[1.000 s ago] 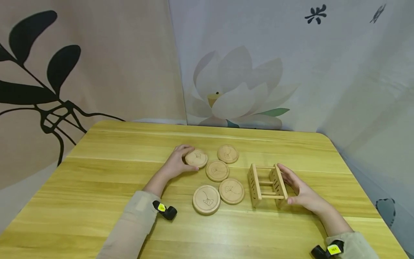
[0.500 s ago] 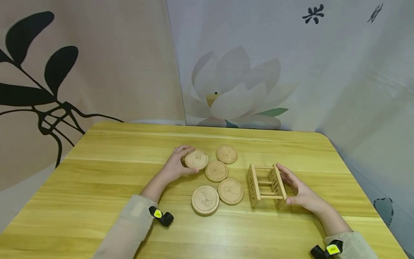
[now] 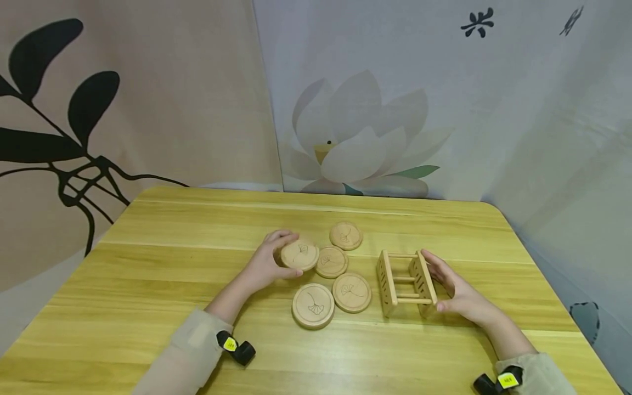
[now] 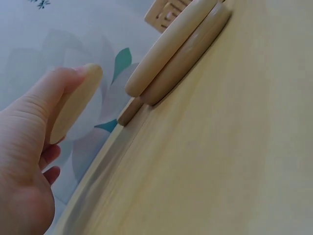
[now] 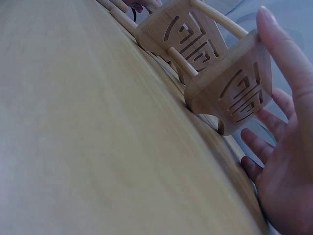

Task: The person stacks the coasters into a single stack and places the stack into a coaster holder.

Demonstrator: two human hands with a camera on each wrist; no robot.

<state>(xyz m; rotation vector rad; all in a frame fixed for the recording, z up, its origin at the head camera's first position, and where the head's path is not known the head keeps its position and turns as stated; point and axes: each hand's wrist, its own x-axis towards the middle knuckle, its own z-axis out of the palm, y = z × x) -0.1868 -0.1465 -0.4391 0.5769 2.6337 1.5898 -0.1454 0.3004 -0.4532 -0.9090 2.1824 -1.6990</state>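
My left hand (image 3: 266, 260) holds a round wooden coaster (image 3: 299, 255) by its edge, thumb on the near side and fingers on the far side. In the left wrist view this coaster (image 4: 76, 105) is clear of the table and tilted. Several more coasters (image 3: 313, 306) with engraved ginkgo leaves lie flat just right of it. Beyond them stands a wooden coaster rack (image 3: 407, 280), two cutout side panels joined by rods, with no coaster in it. My right hand (image 3: 459, 288) spans the rack's right panel (image 5: 234, 88), thumb at the near edge and fingertips at the far edge.
Everything rests on a light wooden table (image 3: 163, 263) with rounded far corners. Behind it hang printed cloths, one with a lotus (image 3: 365, 131). A small black camera (image 3: 237, 348) is strapped to each sleeve cuff.
My left hand has drawn the coaster slightly toward me and lifted it, so that it partly overlaps the neighbouring coaster in the head view. My right hand and the rack have stayed put.
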